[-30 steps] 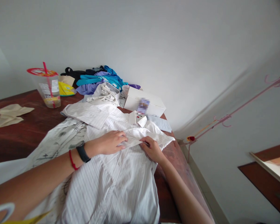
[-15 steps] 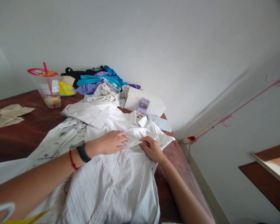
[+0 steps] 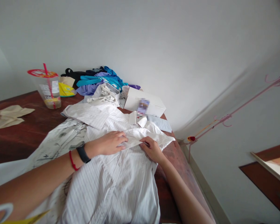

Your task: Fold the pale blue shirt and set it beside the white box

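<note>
A white striped shirt [image 3: 128,177] lies spread on the dark wooden table, its collar [image 3: 138,119] at the far end. One sleeve [image 3: 135,137] is folded across the chest. My left hand [image 3: 114,142] rests palm down on the shirt by this sleeve, fingers slightly bent and a little apart. On the right, my right hand [image 3: 151,148] pinches the lower edge of the sleeve between thumb and fingers. Under the shirt's left side shows a white cloth with dark line patterns [image 3: 58,143].
Behind the shirt stand a white box [image 3: 151,101] and a pile of blue, purple and black clothes [image 3: 98,79]. A plastic cup with straw [image 3: 49,90] and brown napkins [image 3: 11,115] are at left. A pink rack [image 3: 210,126] stands beyond the table's right edge.
</note>
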A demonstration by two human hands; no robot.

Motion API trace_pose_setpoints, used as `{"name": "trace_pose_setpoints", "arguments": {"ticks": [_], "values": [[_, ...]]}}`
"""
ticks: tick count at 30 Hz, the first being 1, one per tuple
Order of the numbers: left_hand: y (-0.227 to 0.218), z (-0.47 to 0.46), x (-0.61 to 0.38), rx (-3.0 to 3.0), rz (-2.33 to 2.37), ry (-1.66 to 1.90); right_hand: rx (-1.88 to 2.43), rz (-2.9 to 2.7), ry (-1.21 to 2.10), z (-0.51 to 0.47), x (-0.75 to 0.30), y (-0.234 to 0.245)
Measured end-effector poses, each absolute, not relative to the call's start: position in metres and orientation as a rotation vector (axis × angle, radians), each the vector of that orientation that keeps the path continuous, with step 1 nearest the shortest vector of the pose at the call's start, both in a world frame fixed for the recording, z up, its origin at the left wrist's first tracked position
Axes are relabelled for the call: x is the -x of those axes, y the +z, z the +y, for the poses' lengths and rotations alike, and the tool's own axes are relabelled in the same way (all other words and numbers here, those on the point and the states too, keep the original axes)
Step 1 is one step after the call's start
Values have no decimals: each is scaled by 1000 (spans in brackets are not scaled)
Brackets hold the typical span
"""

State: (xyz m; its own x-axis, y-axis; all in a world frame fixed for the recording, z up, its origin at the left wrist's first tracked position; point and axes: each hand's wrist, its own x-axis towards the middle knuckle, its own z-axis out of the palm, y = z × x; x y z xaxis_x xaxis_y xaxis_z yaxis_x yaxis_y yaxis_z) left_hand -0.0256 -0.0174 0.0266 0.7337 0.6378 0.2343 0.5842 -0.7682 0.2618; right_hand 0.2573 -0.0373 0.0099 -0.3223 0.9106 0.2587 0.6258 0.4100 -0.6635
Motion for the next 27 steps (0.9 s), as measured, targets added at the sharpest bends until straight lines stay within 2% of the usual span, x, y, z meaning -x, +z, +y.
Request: {"name": "trace_pose_setpoints", "arguments": {"ticks": [11, 16, 21, 27], "values": [[32, -21, 26, -2758, 1030, 341, 1318, -2061, 612, -38, -257, 10], [31, -22, 26, -2756, 1143, 412, 1323, -2087, 588, -38, -258, 6], [41, -21, 24, -2688, 1143, 610, 1375, -1810, 499, -33, -265, 7], [38, -13, 29, -2571, 1183, 779, 1282, -1229, 240, -36, -306, 51]]}}
